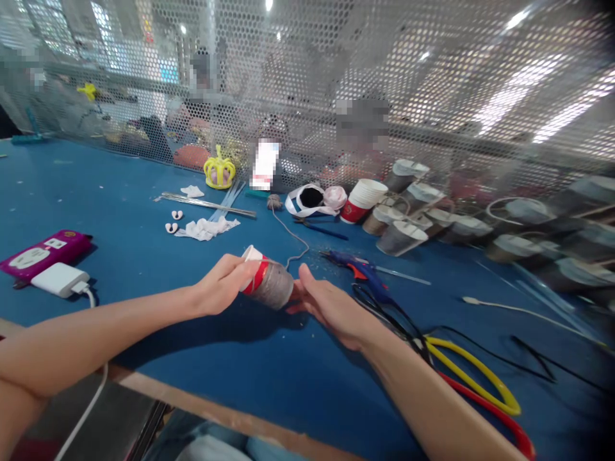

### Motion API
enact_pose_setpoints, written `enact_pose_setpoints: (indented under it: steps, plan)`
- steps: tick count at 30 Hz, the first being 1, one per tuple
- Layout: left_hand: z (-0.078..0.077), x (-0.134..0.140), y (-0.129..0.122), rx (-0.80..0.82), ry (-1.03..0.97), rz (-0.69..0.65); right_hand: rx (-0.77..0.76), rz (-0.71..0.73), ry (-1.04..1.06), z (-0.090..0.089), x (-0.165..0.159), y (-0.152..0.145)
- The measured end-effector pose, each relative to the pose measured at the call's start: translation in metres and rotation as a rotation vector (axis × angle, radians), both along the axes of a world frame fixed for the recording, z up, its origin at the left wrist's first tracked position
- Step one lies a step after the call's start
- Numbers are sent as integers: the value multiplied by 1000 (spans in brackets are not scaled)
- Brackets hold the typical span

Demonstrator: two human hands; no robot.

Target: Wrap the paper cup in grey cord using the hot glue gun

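Head: cup in left grip

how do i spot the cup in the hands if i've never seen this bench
Start at the blue tabletop, then find the left hand and right hand over it. Between them is a tilted paper cup, white and red towards the left hand, wrapped in grey cord towards the right. Unlike the stacked paper cups, it is held and partly cord-covered.

Decent light, glare streaks behind the perforated metal screen, soft shadows on the blue tabletop, right side's kinda smeary.
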State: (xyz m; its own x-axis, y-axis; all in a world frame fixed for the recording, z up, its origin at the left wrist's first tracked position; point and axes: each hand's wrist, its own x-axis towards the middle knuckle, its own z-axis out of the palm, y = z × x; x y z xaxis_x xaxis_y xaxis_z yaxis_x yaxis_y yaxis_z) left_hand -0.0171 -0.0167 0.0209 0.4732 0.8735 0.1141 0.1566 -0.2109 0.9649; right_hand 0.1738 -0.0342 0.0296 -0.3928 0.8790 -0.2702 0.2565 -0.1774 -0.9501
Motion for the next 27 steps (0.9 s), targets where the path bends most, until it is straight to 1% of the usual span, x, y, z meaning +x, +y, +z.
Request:
enact_pose_setpoints:
  steps: [2,4,6,8,12,17,20,24,27]
  plan:
    - [0,-1,-3,50,9,-32,-53,23,163,-4,-9,0]
    - [0,-1,-6,80,48,-76,-93,-25,284,-4,-14,1]
    - [-1,-2,-7,77,89,-129,-102,-88,360,-1,-18,1]
    - [-1,-2,-7,59,121,-165,-84,-124,385,3,-20,-1]
    - [0,0,-7,-1,150,-168,-24,-178,353,8,-20,-8]
    - [3,3,-8,-86,98,-157,16,-181,314,4,-16,-11]
    - [3,3,-9,-128,62,-171,130,-180,268,-1,-14,-9]
    - [4,3,-8,-156,48,-182,341,-252,135,-4,-14,-6]
    - [3,3,-7,-154,64,-189,401,-311,58,-3,-14,-6]
